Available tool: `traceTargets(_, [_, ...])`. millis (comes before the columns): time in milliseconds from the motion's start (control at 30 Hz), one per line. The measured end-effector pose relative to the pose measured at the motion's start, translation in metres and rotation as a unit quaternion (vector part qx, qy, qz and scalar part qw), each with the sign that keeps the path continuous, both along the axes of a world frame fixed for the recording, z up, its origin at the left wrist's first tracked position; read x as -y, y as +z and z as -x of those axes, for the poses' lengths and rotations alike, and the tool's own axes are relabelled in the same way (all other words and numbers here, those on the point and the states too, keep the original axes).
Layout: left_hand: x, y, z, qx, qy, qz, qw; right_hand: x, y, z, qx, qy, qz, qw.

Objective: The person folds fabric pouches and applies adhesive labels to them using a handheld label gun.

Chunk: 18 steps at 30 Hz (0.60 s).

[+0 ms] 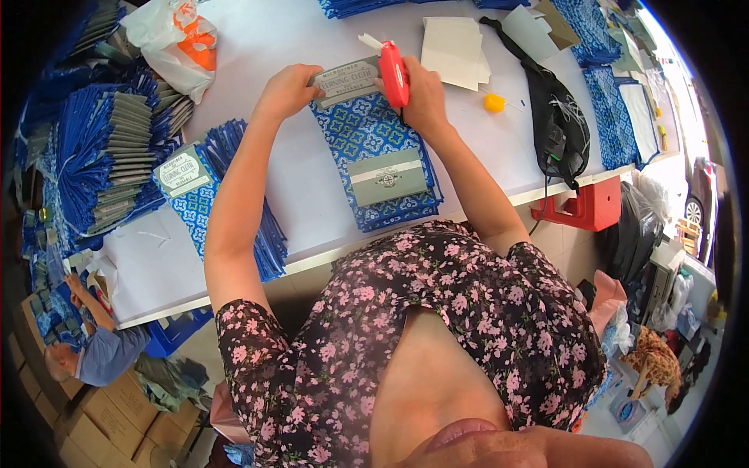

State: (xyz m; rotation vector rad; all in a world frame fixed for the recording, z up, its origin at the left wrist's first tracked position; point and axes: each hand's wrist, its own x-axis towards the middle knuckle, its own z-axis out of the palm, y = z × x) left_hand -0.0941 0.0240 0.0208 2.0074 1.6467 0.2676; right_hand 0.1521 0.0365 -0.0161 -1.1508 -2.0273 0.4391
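A blue patterned cleaning cloth (355, 129) lies on a small stack at the table's near side. Across its far end sits a grey-green cardboard label (348, 83). My left hand (287, 91) pinches the left end of that label, thumb on top. Closed around a red tagging gun (395, 75) is my right hand (424, 95), at the label's right end. White plastic fasteners stick out from the gun's far end. Lower on the stack another grey-green label (388, 178) with a pale band lies flat. The gun's tip is hidden.
Labelled cloths (186, 175) fan out beside my left arm, with tall folded stacks (109, 156) beyond. Blank cards (452, 51), a yellow block (494, 103) and a black bag (558, 117) lie to the right. A red stool (581, 207) stands below; a co-worker (109, 351) is at lower left.
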Motion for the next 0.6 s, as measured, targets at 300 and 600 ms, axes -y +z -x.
traceTargets(300, [0.001,0.001,0.004,0.046,-0.022,-0.004,0.999,0.058,0.019,0.024,0.202,0.115,-0.049,0.971])
traceTargets(600, [0.002,-0.005,0.004,0.041,-0.022,-0.016,0.999,0.057,0.005,0.034,0.225,0.127,-0.021,0.966])
